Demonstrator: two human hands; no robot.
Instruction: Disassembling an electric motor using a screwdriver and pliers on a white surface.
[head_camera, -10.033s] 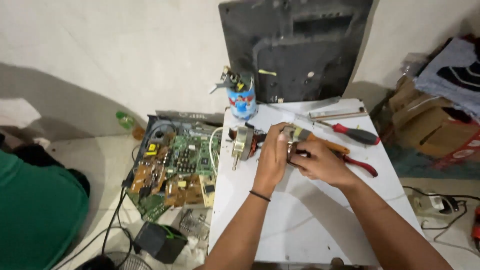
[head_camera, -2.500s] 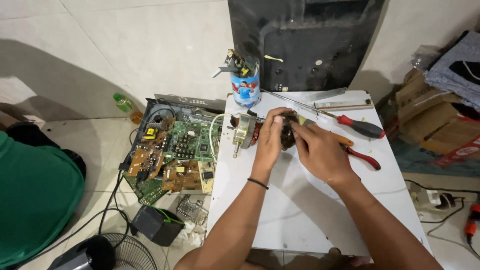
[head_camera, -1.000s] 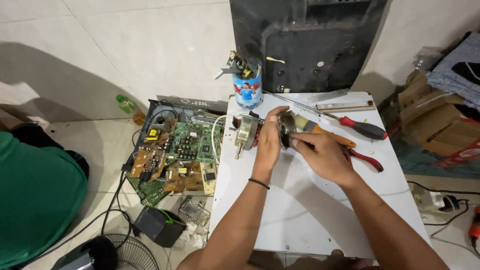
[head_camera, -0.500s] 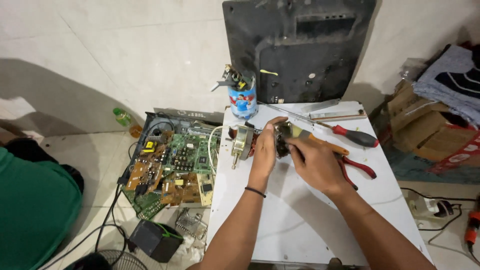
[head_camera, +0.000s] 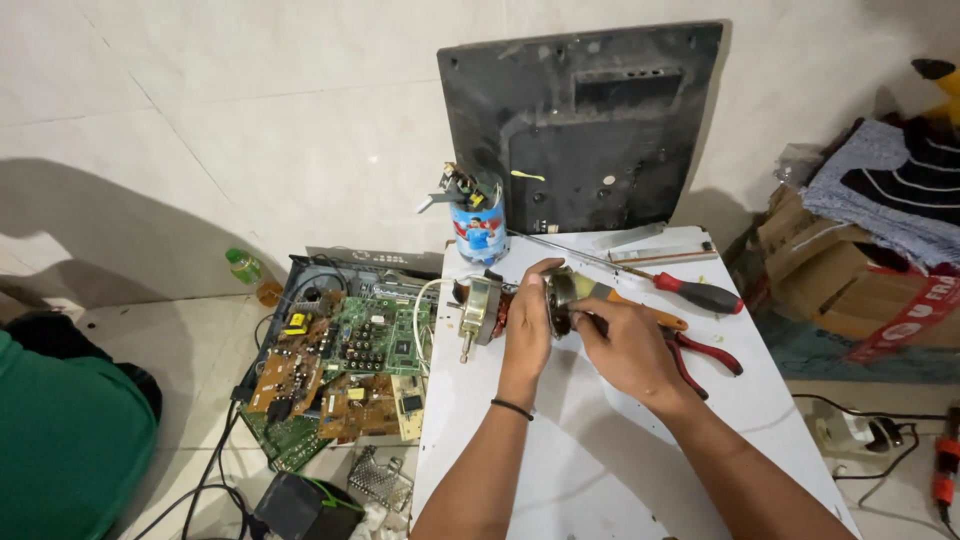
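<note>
Just above the middle of the frame, on the white table top (head_camera: 620, 470), lies a small electric motor (head_camera: 520, 308) that both hands work on. Its long axis runs left to right across the picture: a silvery bracket plate (head_camera: 478, 308) with a short shaft sticking down sits at the left end, reddish copper windings show in the middle, and a round metal end cap (head_camera: 562, 298) closes the right end. The left hand (head_camera: 527, 325) comes up from the bottom centre and wraps over the middle of the motor, fingers curled around the body with the thumb arched over the top, so the windings are mostly covered. The right hand (head_camera: 628, 345) comes in from the lower right and lies just to the right of the motor, its fingers closed narrowly at the end cap; whether they pinch the cap itself or a small tool cannot be made out, since the fingertips are tucked behind the cap. Of the 2 hands the left sits more squarely on the motor, the right only at its end. Just right of the hands lie a red-handled screwdriver (head_camera: 700, 295), an orange-handled tool (head_camera: 640, 305) partly under the right hand, and red-handled pliers (head_camera: 705, 355). A can of small parts (head_camera: 478, 228) stands above the motor, with bare circuit boards (head_camera: 340, 375) on the floor at the left.
</note>
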